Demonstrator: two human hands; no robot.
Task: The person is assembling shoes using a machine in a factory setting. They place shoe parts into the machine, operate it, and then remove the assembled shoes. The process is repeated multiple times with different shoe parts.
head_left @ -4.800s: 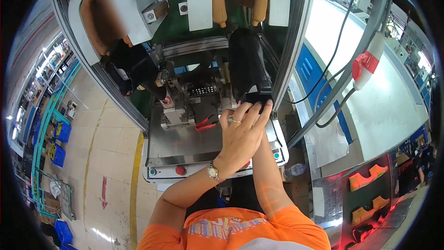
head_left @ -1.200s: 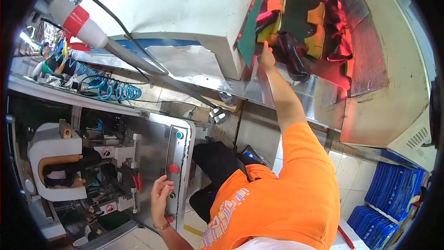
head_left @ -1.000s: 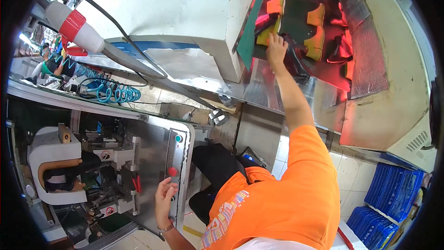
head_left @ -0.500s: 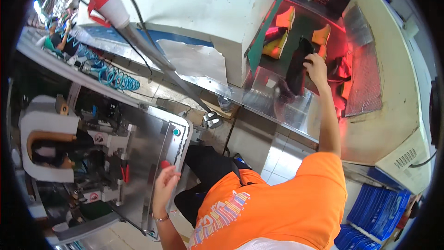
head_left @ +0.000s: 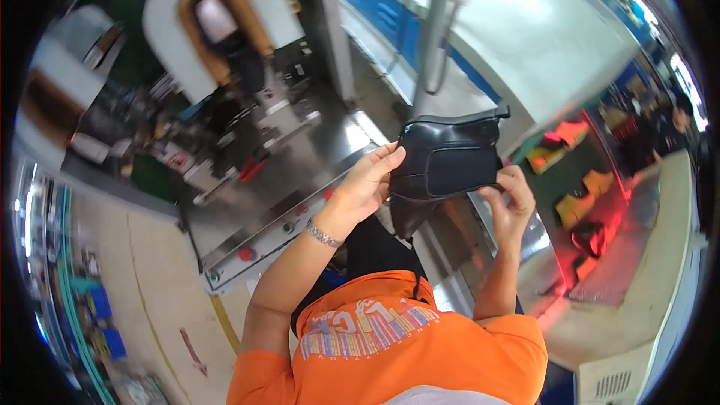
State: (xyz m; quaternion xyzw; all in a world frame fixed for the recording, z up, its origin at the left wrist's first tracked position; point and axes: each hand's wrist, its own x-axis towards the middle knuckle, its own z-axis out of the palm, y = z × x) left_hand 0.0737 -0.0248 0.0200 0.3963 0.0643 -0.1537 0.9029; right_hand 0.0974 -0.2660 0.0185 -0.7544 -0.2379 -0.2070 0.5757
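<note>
Black boot (head_left: 454, 165) is up in the air between the two hands, in front of the person's orange shirt (head_left: 375, 322). It lies on its side, with its open top toward the right hand and its toe pointing down toward the person. A dull black patch sits on its shiny side.

The left hand (head_left: 367, 184) is at the left side of the boot. Its thumb presses on the boot and its other fingers curl under, so it is gripping it. Some of those fingers are hidden. A shiny watch (head_left: 325, 232) is on that wrist. The right hand (head_left: 510, 199) is at the boot's right edge, near the open top. Its thumb and a finger seem to pinch the edge there.

To the left of the boot is a machine with a flat metal top (head_left: 217, 221). It has a red handle (head_left: 253, 169) and a round red button (head_left: 246, 253). Farther up and left of the boot, a white block (head_left: 169, 11) with a tan lining (head_left: 196, 34) curves around something dark.

Above the boot stands a gray pole (head_left: 435, 37), and up and right of it is a big white cabinet (head_left: 540, 22). To the right of the boot, yellow shoe shapes (head_left: 574, 210) sit in red light. Far left of the boot, a blue bin (head_left: 97, 304) looks blurry.
</note>
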